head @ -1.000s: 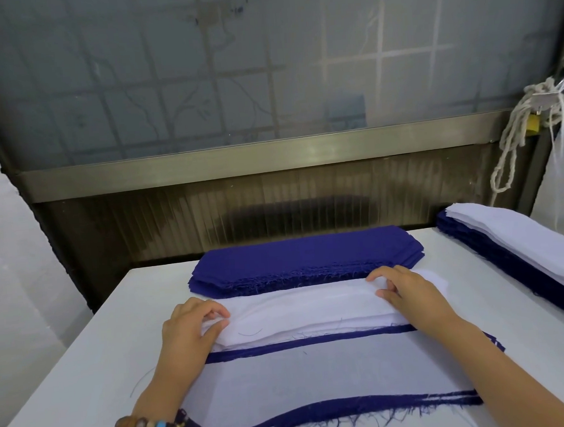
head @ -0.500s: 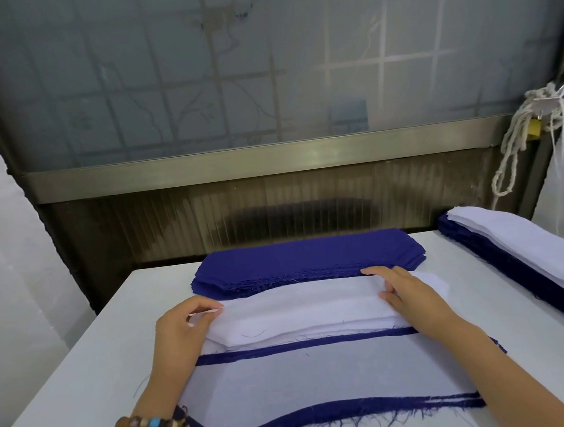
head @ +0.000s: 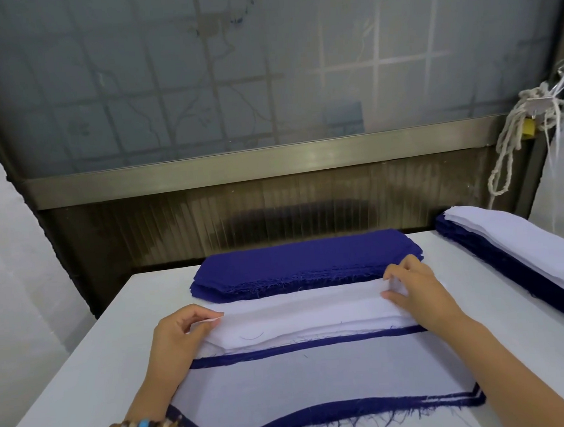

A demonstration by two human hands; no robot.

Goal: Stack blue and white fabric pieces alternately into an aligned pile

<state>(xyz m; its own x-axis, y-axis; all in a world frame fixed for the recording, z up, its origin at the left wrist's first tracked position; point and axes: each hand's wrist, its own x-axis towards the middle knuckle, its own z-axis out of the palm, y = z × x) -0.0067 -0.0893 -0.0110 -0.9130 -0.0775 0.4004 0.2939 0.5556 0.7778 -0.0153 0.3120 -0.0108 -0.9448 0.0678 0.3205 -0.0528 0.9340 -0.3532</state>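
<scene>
Lying on the flat white table (head: 69, 375), the alternating blue-and-white fabric pile (head: 317, 382) sits nearest the person, the stack of white fabric pieces (head: 297, 328) just behind it, long axes left to right. The left hand (head: 179, 338) and right hand (head: 421, 294) each pinch one end of the top white sheet (head: 299, 309); the pile lies bodyward of both.

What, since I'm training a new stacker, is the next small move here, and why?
Probably lift the top white piece clear of the white stack under it. The left hand pinches its raised left corner, the right hand seems to pinch its right end, and most of the piece lies flat on the stack.
</scene>
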